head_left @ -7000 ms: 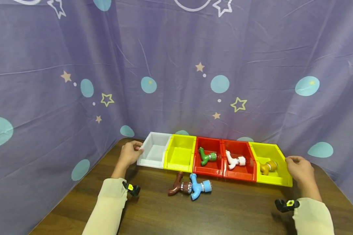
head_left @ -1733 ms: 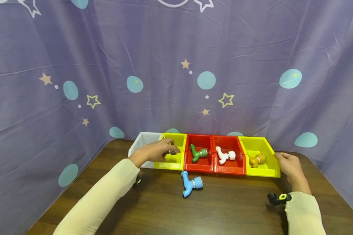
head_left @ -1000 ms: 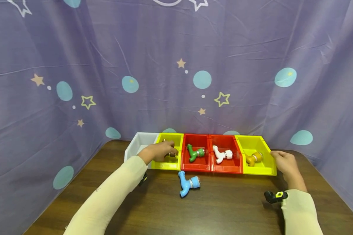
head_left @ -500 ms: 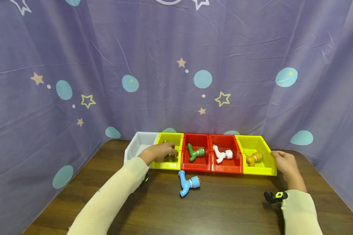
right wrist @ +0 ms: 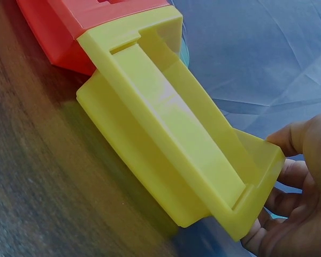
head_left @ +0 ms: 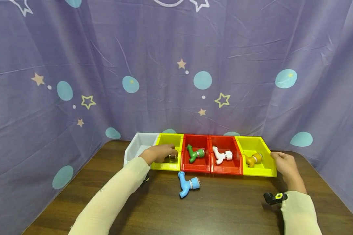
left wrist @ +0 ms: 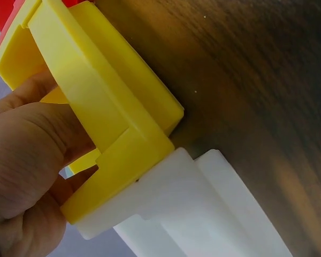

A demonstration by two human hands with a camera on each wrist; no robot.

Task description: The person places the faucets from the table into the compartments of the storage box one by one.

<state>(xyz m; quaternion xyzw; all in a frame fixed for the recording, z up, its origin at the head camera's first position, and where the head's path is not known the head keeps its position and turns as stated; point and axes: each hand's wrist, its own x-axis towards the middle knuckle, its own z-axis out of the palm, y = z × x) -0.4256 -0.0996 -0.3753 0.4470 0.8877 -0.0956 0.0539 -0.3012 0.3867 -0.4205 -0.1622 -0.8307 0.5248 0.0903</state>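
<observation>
My left hand [head_left: 161, 152] reaches into the left yellow bin [head_left: 166, 166] and holds a brown tap [head_left: 173, 156], mostly hidden behind the fingers. In the left wrist view, those fingers [left wrist: 35, 88] go behind the bin's front wall, and the tap is out of sight. At the row's far end, my right hand [head_left: 286, 165] grips the outer side of the right yellow bin [head_left: 261, 171]. The right wrist view has its fingers [right wrist: 291, 174] on that side wall. A mustard-yellow tap [head_left: 254, 159] lies in this bin.
Between the yellow bins, two red bins [head_left: 195, 167] hold a green tap [head_left: 195, 153] and a white tap [head_left: 222, 155]. A white bin [head_left: 144, 139] ends the row at left. A blue tap [head_left: 187, 184] lies on the wooden table [head_left: 223, 209] in front. A purple curtain [head_left: 164, 111] hangs behind.
Seven seconds ago the brown tap lay on the table beside the blue tap; my left hand has carried it into the left yellow bin and lowered it. My right hand stays at the right bin.
</observation>
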